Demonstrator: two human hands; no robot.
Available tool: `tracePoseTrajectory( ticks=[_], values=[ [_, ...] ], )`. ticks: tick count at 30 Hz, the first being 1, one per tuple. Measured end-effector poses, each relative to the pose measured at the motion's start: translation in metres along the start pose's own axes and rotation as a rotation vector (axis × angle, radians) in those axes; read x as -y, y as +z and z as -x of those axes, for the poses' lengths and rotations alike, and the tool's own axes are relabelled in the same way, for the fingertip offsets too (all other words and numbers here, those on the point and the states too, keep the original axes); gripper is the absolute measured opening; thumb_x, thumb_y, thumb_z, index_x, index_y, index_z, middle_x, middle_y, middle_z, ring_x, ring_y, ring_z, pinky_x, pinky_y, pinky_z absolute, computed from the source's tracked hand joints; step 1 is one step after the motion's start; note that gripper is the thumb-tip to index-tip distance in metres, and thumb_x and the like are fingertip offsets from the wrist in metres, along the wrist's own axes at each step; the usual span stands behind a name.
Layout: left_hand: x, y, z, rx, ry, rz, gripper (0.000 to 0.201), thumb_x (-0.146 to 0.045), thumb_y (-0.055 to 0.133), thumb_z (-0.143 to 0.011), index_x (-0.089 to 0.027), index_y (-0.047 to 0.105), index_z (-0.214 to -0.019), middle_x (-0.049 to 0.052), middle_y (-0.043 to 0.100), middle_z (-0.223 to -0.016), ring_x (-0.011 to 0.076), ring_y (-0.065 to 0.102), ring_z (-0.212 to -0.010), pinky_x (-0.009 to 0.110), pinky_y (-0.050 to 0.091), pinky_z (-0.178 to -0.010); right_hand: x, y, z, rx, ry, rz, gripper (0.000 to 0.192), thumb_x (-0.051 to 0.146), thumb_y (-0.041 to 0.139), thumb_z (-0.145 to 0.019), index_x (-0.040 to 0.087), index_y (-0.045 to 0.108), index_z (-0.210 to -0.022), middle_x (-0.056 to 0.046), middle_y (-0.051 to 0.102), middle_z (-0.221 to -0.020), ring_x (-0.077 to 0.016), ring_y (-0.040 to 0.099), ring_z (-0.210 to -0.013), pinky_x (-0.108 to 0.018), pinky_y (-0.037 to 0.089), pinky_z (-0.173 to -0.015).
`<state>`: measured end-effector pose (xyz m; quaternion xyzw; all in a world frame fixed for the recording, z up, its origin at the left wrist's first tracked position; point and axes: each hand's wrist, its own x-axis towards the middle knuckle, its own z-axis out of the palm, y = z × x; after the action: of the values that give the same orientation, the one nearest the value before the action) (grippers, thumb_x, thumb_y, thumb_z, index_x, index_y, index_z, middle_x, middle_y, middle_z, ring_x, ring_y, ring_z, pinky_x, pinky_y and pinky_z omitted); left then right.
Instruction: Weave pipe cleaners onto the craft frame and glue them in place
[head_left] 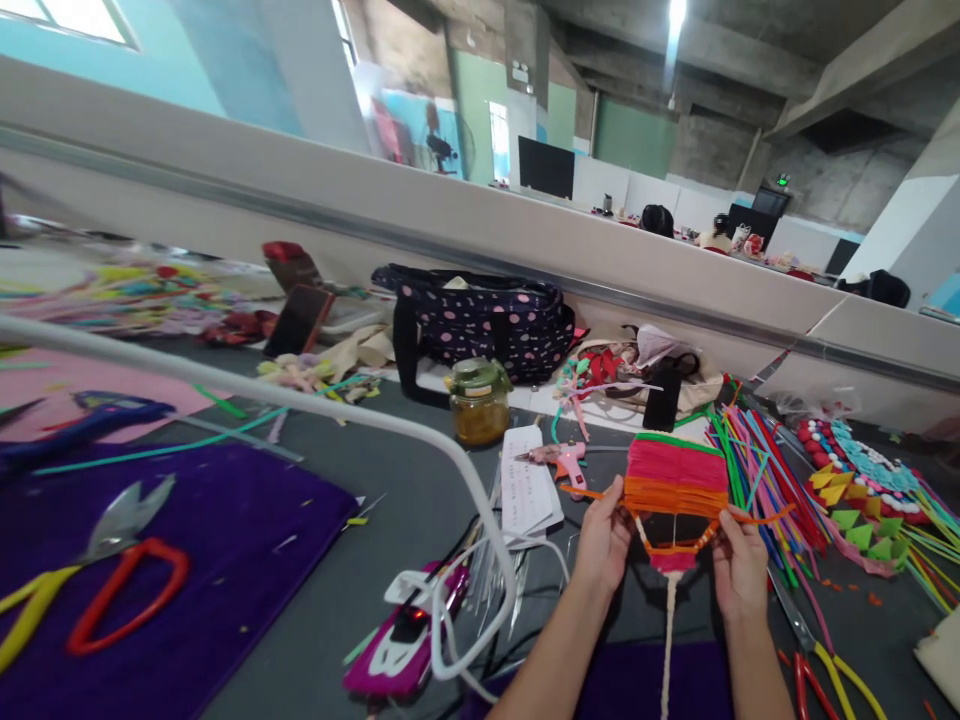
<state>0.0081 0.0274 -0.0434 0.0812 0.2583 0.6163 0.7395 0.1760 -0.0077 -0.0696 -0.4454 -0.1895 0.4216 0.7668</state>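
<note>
Pipe-cleaner craft piece (pixel 675 490), a woven panel banded pink over orange with a green top edge, is held up above the grey table (pixel 390 510), right of centre and near the person. Left hand (pixel 604 540) pinches its left edge, where an orange strand sticks out sideways; right hand (pixel 739 565) pinches the lower right corner and another orange strand. Both grips are narrow, fingertips closed on the piece. A pale cord (pixel 667 640) hangs straight down from its bottom tip, though what fastens it there is hard to make out. Just behind the left hand lies a pink glue gun (pixel 562 462). A bundle of coloured pipe cleaners (pixel 757 460) lies to the right, a jar with a green lid (pixel 478 402) further back, and yellow-handled snips (pixel 825 650) near the right forearm.
</note>
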Motion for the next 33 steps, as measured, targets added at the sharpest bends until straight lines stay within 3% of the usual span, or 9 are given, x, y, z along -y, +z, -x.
tracePoseTrajectory(
  ticks=[10, 17, 23, 29, 33],
  values=[
    [-0.004, -0.001, -0.002, -0.021, 0.010, 0.019, 0.019, -0.023, 0.079, -0.059, -0.012, 0.068, -0.070, 0.003, 0.073, -0.070, 0.0155, 0.066, -0.061, 0.026, 0.053, -0.063, -0.004, -0.002, -0.002, 0.017, -0.009, -0.012, 0.031, 0.023, 0.081, -0.058, 0.017, 0.063, -0.083, 0.007, 0.062, -0.059, -0.0055, 0.055, -0.049, -0.016, 0.046, -0.049],
    [-0.002, -0.003, -0.003, -0.013, 0.022, -0.043, 0.026, -0.034, 0.079, -0.061, -0.013, 0.068, -0.072, 0.003, 0.071, -0.069, 0.0130, 0.063, -0.059, 0.025, 0.052, -0.058, -0.007, -0.005, -0.006, -0.011, -0.042, -0.018, 0.032, 0.023, 0.081, -0.059, 0.017, 0.062, -0.085, 0.004, 0.066, -0.067, -0.0073, 0.060, -0.055, -0.017, 0.049, -0.051],
    [-0.004, -0.005, -0.006, 0.038, 0.072, -0.155, 0.028, -0.030, 0.081, -0.058, -0.012, 0.069, -0.076, 0.004, 0.071, -0.073, 0.0133, 0.064, -0.065, 0.024, 0.052, -0.062, -0.009, -0.010, -0.012, -0.023, -0.049, -0.034, 0.033, 0.026, 0.079, -0.061, 0.018, 0.061, -0.088, 0.002, 0.069, -0.074, -0.0109, 0.065, -0.066, -0.023, 0.054, -0.062],
    [-0.005, -0.003, -0.008, 0.101, 0.095, -0.223, 0.031, -0.029, 0.080, -0.059, -0.012, 0.068, -0.082, 0.007, 0.073, -0.077, 0.0168, 0.067, -0.069, 0.027, 0.052, -0.068, -0.010, -0.011, -0.017, -0.006, -0.060, -0.054, 0.033, 0.026, 0.079, -0.061, 0.018, 0.060, -0.088, 0.002, 0.069, -0.073, -0.0123, 0.067, -0.066, -0.025, 0.055, -0.063],
    [-0.004, -0.003, -0.010, 0.079, 0.129, -0.235, 0.030, -0.025, 0.082, -0.056, -0.012, 0.068, -0.079, 0.007, 0.072, -0.074, 0.0162, 0.067, -0.066, 0.025, 0.052, -0.068, -0.009, -0.009, -0.017, 0.010, -0.073, -0.049, 0.034, 0.027, 0.078, -0.062, 0.017, 0.060, -0.089, 0.000, 0.070, -0.076, -0.0143, 0.068, -0.068, -0.028, 0.056, -0.065]
  ],
)
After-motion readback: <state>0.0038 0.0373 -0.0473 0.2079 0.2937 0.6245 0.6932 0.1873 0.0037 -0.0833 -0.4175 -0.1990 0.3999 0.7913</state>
